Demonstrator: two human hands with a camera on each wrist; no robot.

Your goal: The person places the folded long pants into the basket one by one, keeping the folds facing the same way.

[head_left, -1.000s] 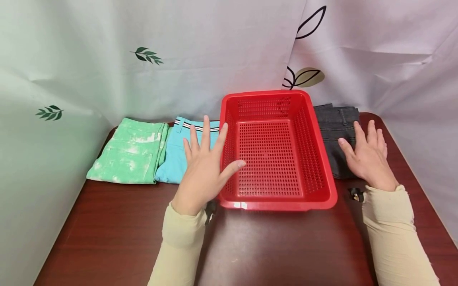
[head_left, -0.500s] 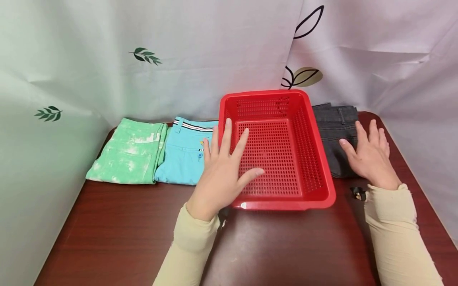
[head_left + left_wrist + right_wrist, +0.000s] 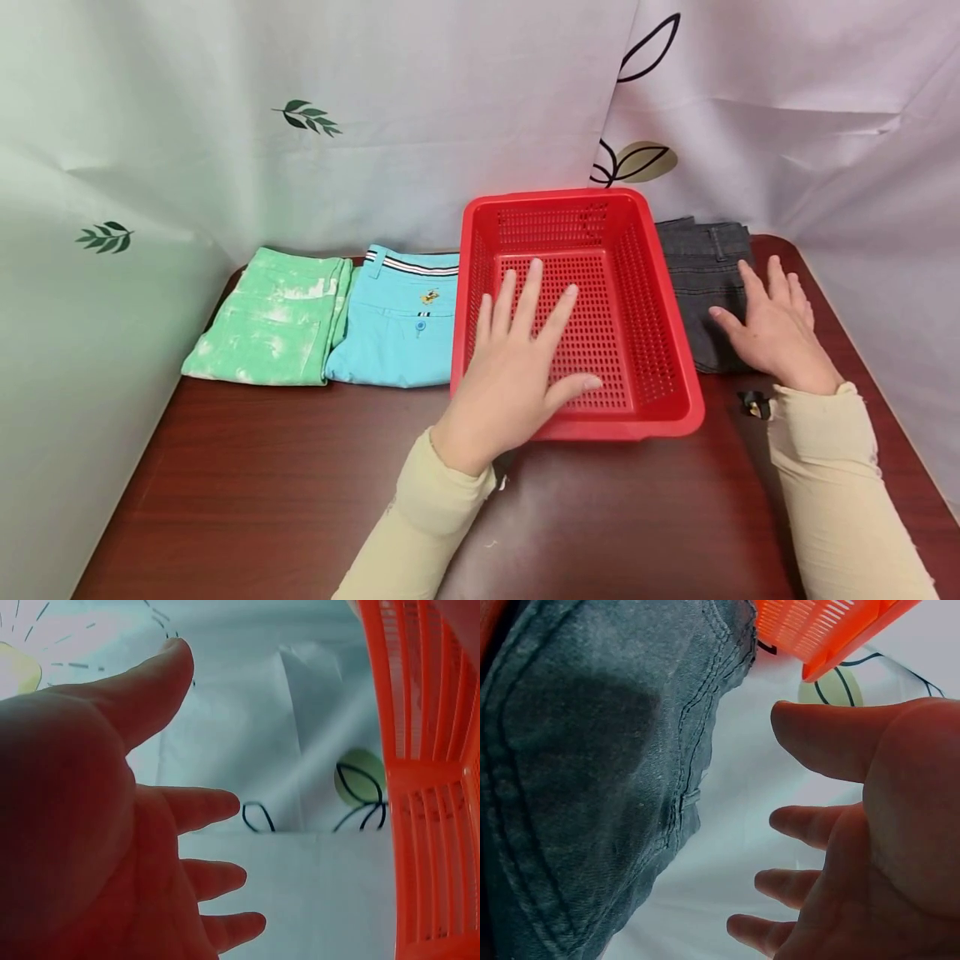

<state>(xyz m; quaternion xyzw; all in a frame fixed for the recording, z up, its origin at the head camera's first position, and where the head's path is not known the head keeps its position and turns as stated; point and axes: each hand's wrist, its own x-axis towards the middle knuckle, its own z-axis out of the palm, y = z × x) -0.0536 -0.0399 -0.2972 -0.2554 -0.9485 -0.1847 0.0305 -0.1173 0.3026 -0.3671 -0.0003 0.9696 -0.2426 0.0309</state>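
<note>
My left hand (image 3: 506, 383) is spread flat above the red plastic basket (image 3: 663, 283), fingers straight and holding nothing. In the left wrist view its palm and fingers (image 3: 206, 806) stand apart from the basket's slotted wall. Over the right edge of the folded dark grey jeans (image 3: 701, 250) hovers my right hand (image 3: 783, 333), fingers extended. The right wrist view shows a gap between that hand and the denim. The basket partly covers both the jeans and the folded light blue trousers (image 3: 397, 333), whose waistband is striped.
A folded green-and-white garment (image 3: 270, 321) lies left of the blue trousers. All rest along the back of a dark red wooden table (image 3: 262, 483). A white curtain (image 3: 450, 100) with leaf prints hangs close behind. Small black devices sit at both wrists.
My left hand has moved right, from the basket's left rim to above its inside, uncovering more of the blue trousers. The right hand has barely shifted, and the basket and clothes stay put.
</note>
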